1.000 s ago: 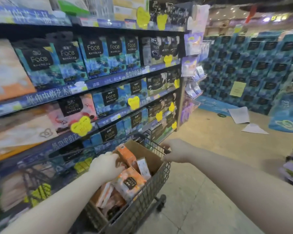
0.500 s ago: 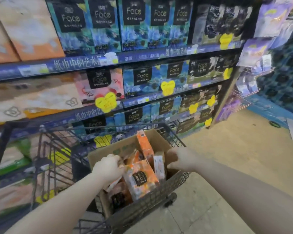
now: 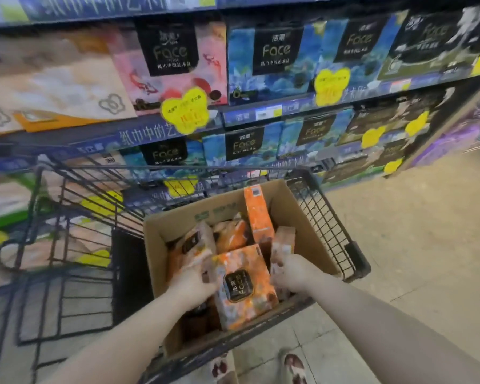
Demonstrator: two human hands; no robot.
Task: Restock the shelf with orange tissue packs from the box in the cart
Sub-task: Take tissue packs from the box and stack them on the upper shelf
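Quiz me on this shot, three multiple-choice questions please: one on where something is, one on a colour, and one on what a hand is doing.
1. Where does the cardboard box sit?
A. On the floor
B. In the cart
C. On a shelf

2. What colour are the price tags hanging on the shelf edges?
A. Yellow
B. Red
C. White

3. What is the right hand doing?
A. Holding the cart handle
B. Hanging free
C. Gripping an orange tissue pack in the box

Answers:
1 B, the cart's wire walls surround the box.
2 A, every flower-shaped tag in view is yellow.
3 C, its fingers curl round the lower end of a narrow pack.
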